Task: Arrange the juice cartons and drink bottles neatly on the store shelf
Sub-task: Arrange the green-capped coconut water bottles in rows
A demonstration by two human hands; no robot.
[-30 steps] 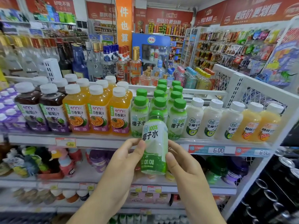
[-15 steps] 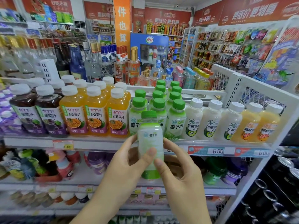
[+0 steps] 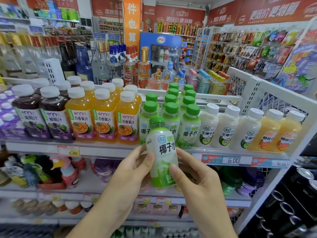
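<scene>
With both hands, left (image 3: 130,170) and right (image 3: 193,179), pinching the bottle (image 3: 162,155) between thumbs and fingers just before the shelf (image 3: 103,149), we risk toppling the green-capped row (image 3: 171,115) if it's shoved in carelessly.

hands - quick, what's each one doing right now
Left hand: holding the green-capped coconut water bottle, thumb on its label.
Right hand: holding the same bottle from the other side.

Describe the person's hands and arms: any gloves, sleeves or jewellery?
Both are bare. The left hand and right hand wear no gloves, rings or watch, and no sleeves show on the forearms. The nails look short and unpainted.
</scene>
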